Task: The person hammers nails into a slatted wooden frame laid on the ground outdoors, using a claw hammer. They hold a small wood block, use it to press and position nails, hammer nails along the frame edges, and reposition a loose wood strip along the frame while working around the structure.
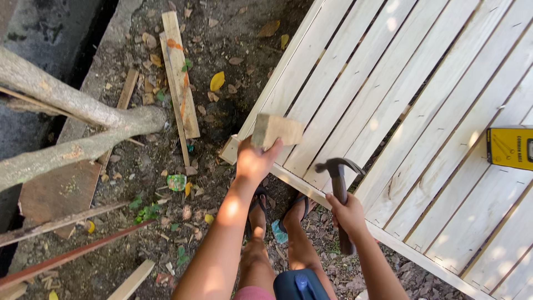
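Outdoors, the left hand [254, 161] grips a short wooden block [276, 131] from below, fingers wrapped on its underside, holding it over the corner of a pale slatted wooden panel [422, 111]. The right hand [348, 214] is closed around the handle of a claw hammer [337, 178], head up. Scrap planks [179, 72] and dry leaves lie on the dirt ground [222, 111]; a yellow box [509, 146] rests on the slats.

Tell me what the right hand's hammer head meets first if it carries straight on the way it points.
Likely the slatted wooden panel: the right hand holds the claw hammer upright just over the panel's near edge rail, though depth is unclear.
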The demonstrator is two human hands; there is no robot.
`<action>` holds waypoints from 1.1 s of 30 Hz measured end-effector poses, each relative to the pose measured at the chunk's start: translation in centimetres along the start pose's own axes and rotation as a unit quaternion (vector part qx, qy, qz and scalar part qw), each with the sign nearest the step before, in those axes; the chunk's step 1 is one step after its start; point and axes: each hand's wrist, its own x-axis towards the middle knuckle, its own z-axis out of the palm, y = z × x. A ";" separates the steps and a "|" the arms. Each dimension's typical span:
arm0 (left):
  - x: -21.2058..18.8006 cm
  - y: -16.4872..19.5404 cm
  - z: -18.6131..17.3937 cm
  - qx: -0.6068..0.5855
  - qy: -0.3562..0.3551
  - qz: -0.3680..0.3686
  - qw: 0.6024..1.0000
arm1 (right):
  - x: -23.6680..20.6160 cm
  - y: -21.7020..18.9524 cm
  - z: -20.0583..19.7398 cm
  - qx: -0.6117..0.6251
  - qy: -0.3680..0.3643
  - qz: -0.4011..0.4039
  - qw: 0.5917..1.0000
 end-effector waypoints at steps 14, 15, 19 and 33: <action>-10.7 7.6 0.1 0.071 0.016 0.045 0.996 | -10.6 -2.4 -2.3 0.380 0.005 0.008 0.925; -11.3 8.9 -0.1 0.086 0.031 0.061 0.994 | -11.6 -3.6 -2.9 0.378 0.007 0.007 0.926; -13.2 14.8 -1.9 0.130 -0.051 0.012 0.990 | -17.2 -8.0 -4.8 0.428 -0.044 -0.036 0.902; -20.2 25.4 -4.0 0.138 -0.126 0.039 0.982 | -29.2 -12.4 -4.4 0.461 0.011 -0.096 0.882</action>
